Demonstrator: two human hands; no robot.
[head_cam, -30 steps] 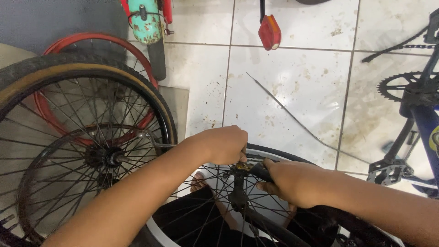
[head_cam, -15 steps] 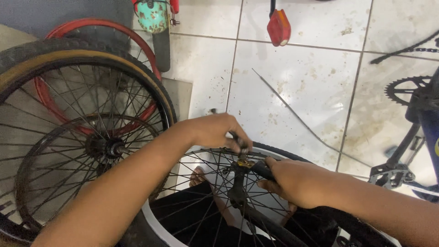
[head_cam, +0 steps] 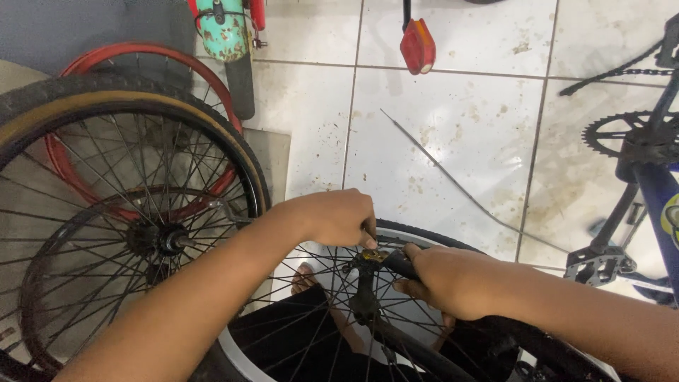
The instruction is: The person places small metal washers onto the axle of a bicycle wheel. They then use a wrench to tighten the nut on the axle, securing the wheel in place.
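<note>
floor: white tiles (head_cam: 453, 141), stained and dusty, with a long thin rod (head_cam: 460, 185) lying slantwise across them.
wheel in hand: a spoked bicycle wheel (head_cam: 396, 237) lies nearly flat over the person's lap, its black tyre arcing just beyond the knuckles, its rim pale at the near edge.
hub: the black hub (head_cam: 364, 297) sits at the middle of that wheel, its axle pointing roughly up toward the viewer, directly beneath and between both hands.
left hand: the left hand (head_cam: 332, 218) comes in from the left, curled into a fist, fingertips pinching at the top of the axle; what it grips is hidden.
right hand: the right hand (head_cam: 453, 279) comes in from the right, wrapped around a dark handle (head_cam: 397, 264) whose tip meets a yellowish fitting (head_cam: 375, 256) on the axle end.
hands together: the two almost touch over the hub, the left slightly farther from the body.
left of scene: a large tan-walled wheel (head_cam: 127, 212) leans upright, a red rim (head_cam: 134, 53) behind it.
right of scene: a blue bicycle frame (head_cam: 654, 194) with chainring (head_cam: 615, 134) and pedal (head_cam: 598, 265).
top: a red reflector (head_cam: 417, 46).
</note>
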